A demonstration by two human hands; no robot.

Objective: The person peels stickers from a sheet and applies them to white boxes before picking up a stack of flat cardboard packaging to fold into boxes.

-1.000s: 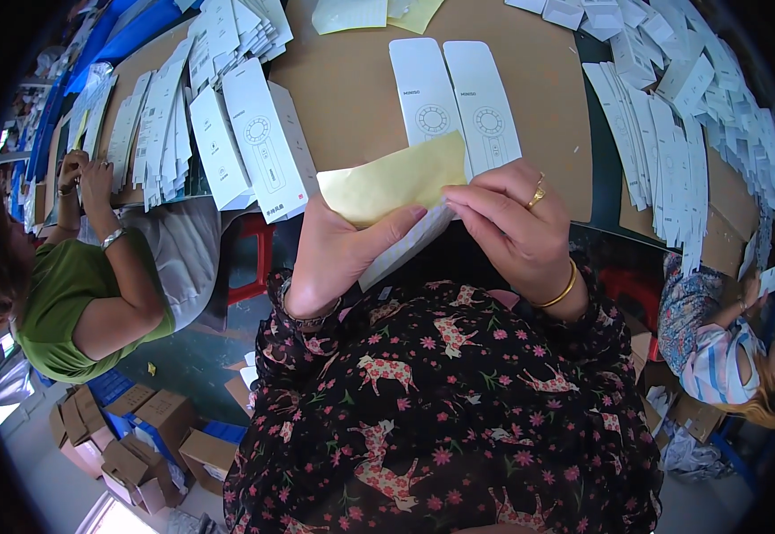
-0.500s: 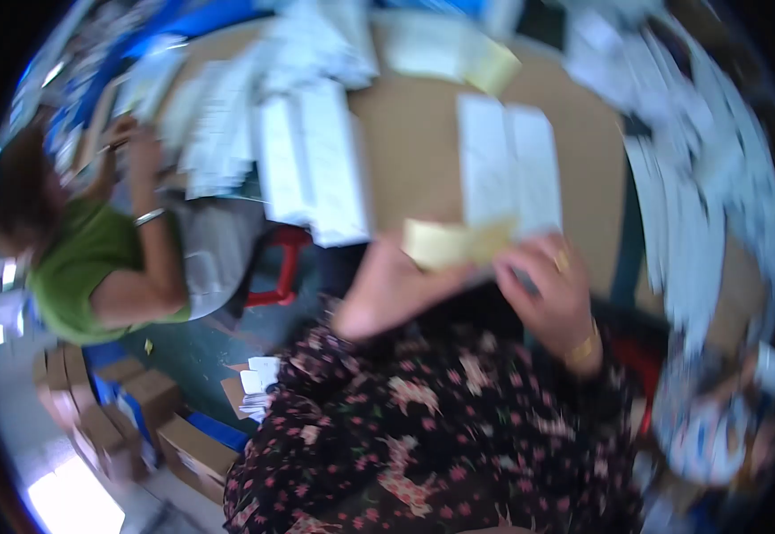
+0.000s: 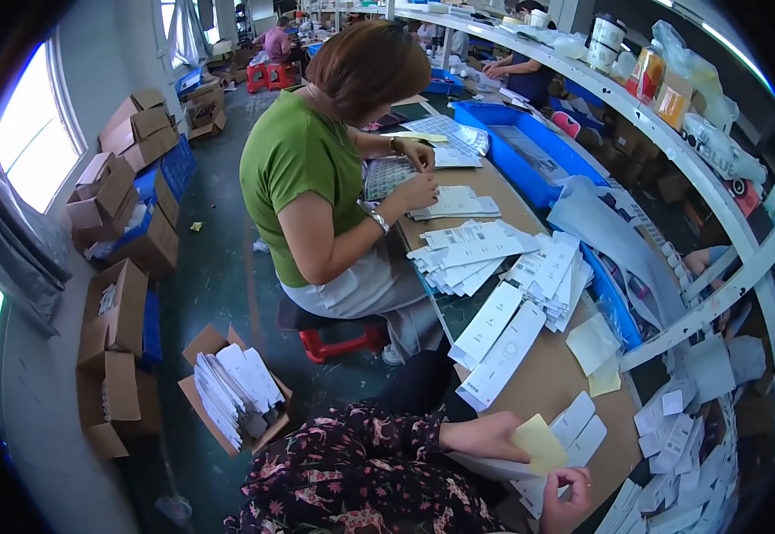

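My left hand (image 3: 490,437) grips a small pale yellow paper sheet (image 3: 540,443) between thumb and fingers. A white flat piece shows under that hand; whether it is held too, I cannot tell. At the sheet's lower edge, my right hand (image 3: 569,500) has its fingertips pinched together on the paper. Flat white folded cartons (image 3: 583,442) lie on the brown tabletop just beyond the sheet. Two long white cartons (image 3: 500,343) lie side by side further left, beside a heap of similar ones (image 3: 468,254).
A co-worker in a green top (image 3: 303,178) sits on a red stool (image 3: 343,343) along the table. An open box of white cartons (image 3: 236,392) stands on the floor. Blue trays (image 3: 530,151) and a white shelf frame (image 3: 726,196) line the far side. More yellow sheets (image 3: 603,381) lie nearby.
My view has swung left and up, showing the co-worker, floor and windows more fully. My hands now appear lower right, with the yellow paper still between them.
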